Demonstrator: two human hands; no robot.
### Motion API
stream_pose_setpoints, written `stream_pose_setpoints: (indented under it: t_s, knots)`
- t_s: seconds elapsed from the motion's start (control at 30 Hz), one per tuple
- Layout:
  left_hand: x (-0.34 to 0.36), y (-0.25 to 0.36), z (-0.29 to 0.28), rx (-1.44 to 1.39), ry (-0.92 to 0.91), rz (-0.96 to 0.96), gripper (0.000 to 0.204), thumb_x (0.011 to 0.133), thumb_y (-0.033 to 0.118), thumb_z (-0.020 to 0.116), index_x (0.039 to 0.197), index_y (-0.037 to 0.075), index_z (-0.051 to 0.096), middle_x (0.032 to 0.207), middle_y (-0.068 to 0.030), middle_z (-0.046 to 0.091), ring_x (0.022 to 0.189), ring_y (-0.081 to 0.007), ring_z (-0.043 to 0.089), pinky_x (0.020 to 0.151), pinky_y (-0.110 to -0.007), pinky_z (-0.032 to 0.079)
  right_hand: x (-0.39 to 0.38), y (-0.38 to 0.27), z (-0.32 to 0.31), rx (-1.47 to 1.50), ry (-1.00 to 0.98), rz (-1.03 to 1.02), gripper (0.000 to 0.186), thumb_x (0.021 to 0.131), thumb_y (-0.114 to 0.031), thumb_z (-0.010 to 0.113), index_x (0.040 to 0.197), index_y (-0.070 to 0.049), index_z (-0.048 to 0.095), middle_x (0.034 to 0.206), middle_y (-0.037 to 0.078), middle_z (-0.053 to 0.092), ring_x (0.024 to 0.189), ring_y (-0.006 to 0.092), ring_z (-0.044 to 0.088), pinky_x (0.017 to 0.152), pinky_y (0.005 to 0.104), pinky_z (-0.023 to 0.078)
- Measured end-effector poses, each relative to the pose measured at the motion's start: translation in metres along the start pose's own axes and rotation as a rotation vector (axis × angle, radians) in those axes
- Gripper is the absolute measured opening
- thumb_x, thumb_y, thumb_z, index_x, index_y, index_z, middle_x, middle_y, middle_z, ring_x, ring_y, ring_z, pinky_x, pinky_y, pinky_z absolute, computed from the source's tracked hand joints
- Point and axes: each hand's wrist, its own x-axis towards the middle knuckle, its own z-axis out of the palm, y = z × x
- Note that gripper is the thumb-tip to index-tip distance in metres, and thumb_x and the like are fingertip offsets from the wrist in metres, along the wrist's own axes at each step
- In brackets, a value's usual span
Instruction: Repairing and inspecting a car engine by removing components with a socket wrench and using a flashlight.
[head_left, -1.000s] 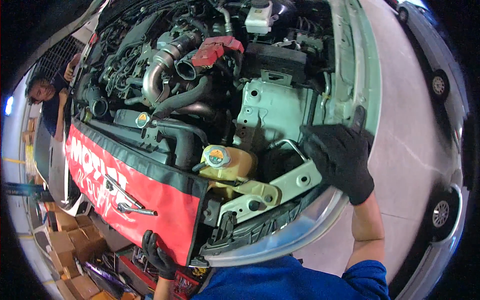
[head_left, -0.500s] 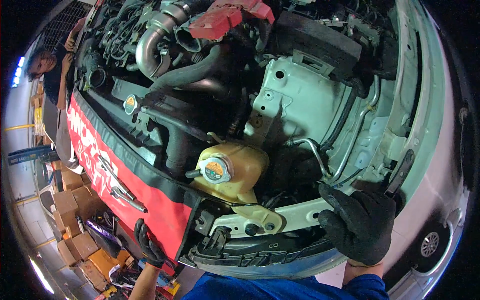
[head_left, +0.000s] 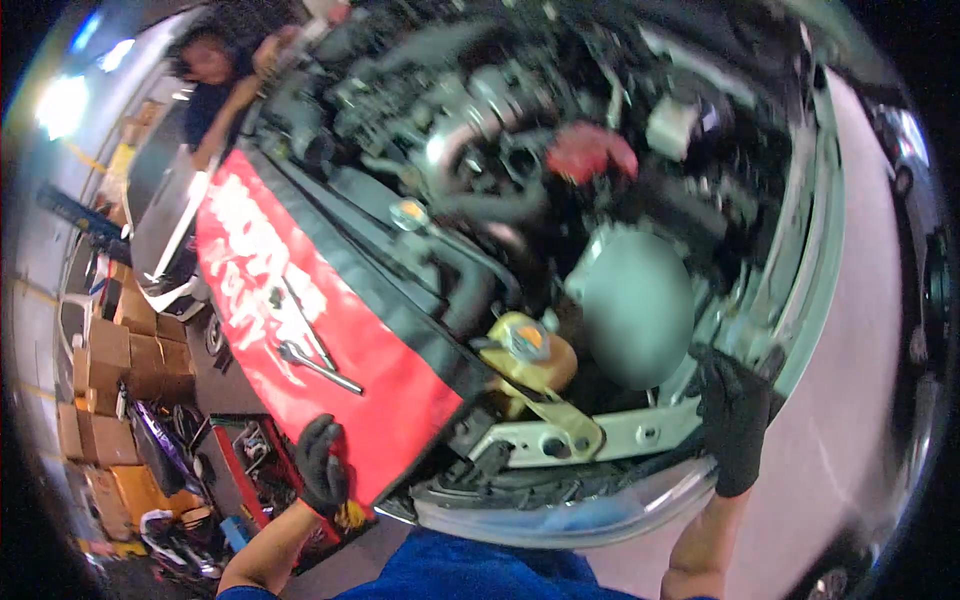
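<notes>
My left hand (head_left: 323,465), in a black glove, is at the lower edge of the red fender cover (head_left: 400,420); its fingers are stretched out and hold nothing visible. Over the front corner of the engine bay is my right hand (head_left: 735,430), also gloved in black. Its fingers point in beside the pale metal crossmember (head_left: 650,435), dark and smeared, so their grip is unclear. Between the hands sits a yellowed coolant reservoir (head_left: 560,375) with a metal cap (head_left: 525,340). A ratchet (head_left: 330,372) and another slim metal tool lie on the cover.
A headlamp (head_left: 570,520) runs along the near edge. Past the radiator cap (head_left: 408,213) are hoses and a metal pipe (head_left: 460,145). A smooth blurred patch hides part of the bay. Another person (head_left: 215,90) leans in at far left. Cardboard boxes (head_left: 130,355) and a red tool tray (head_left: 250,450) stand left.
The view has shifted, so the engine bay sits further right and lower, with more floor showing. My right hand's fingers, curled before, now reach over the bay's edge. The left hand stays by the cover.
</notes>
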Motion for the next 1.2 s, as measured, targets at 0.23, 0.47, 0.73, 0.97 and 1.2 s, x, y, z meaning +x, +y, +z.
stream_pose_setpoints:
  t_s: [0.23, 0.47, 0.73, 0.97, 1.2]
  knots:
    - [0.001, -0.007, -0.003, -0.100, 0.142, 0.123, 0.031, 0.089, 0.019, 0.055, 0.114, 0.001, 0.062, 0.116, -0.0193, 0.062, 0.106, -0.0386, 0.059, 0.095, -0.048, 0.046, 0.002, 0.007, 0.008, -0.135, -0.063, -0.016, 0.022, 0.090, -0.019, 0.058, 0.103, -0.006, 0.070, 0.092, 0.017, 0.070, 0.080, 0.0355, 0.066, 0.072, 0.0461, 0.050]
    - [-0.003, -0.004, -0.007, -0.254, 0.279, 0.109, 0.056, 0.085, 0.024, 0.065, 0.133, 0.000, 0.047, 0.127, -0.0214, 0.056, 0.120, -0.0397, 0.052, 0.102, -0.049, 0.041, 0.007, 0.024, 0.019, -0.301, 0.135, -0.217, 0.020, 0.089, -0.021, 0.061, 0.094, -0.005, 0.071, 0.081, 0.019, 0.068, 0.070, 0.0370, 0.065, 0.063, 0.0461, 0.049]
    - [0.192, -0.091, -0.191, 0.031, 0.719, 0.266, 0.059, 0.083, 0.015, 0.072, 0.134, -0.002, 0.046, 0.128, -0.0217, 0.055, 0.122, -0.0376, 0.052, 0.103, -0.043, 0.041, 0.009, 0.042, 0.027, -0.252, 0.298, -0.214, 0.025, 0.095, -0.024, 0.057, 0.086, -0.005, 0.071, 0.064, 0.008, 0.066, 0.055, 0.0198, 0.063, 0.054, 0.0341, 0.047]
    - [0.443, -0.159, -0.414, -0.646, 0.650, 0.495, 0.039, 0.098, 0.029, 0.055, 0.127, 0.004, 0.060, 0.114, -0.0109, 0.067, 0.098, -0.0158, 0.066, 0.081, -0.029, 0.053, 0.005, -0.150, 0.026, -0.140, 0.607, -0.165, 0.028, 0.093, -0.018, 0.057, 0.117, -0.006, 0.067, 0.115, 0.012, 0.069, 0.106, 0.0266, 0.065, 0.093, 0.0397, 0.049]
    - [0.516, -0.185, -0.437, -0.064, 0.542, 0.196, 0.053, 0.086, 0.051, 0.066, 0.119, 0.010, 0.067, 0.104, -0.0152, 0.070, 0.095, -0.0254, 0.067, 0.082, -0.034, 0.053, 0.042, -0.416, 0.062, -0.400, 0.632, -0.872, 0.028, 0.093, -0.009, 0.057, 0.120, -0.004, 0.062, 0.107, 0.012, 0.069, 0.094, 0.0304, 0.066, 0.084, 0.0360, 0.052]
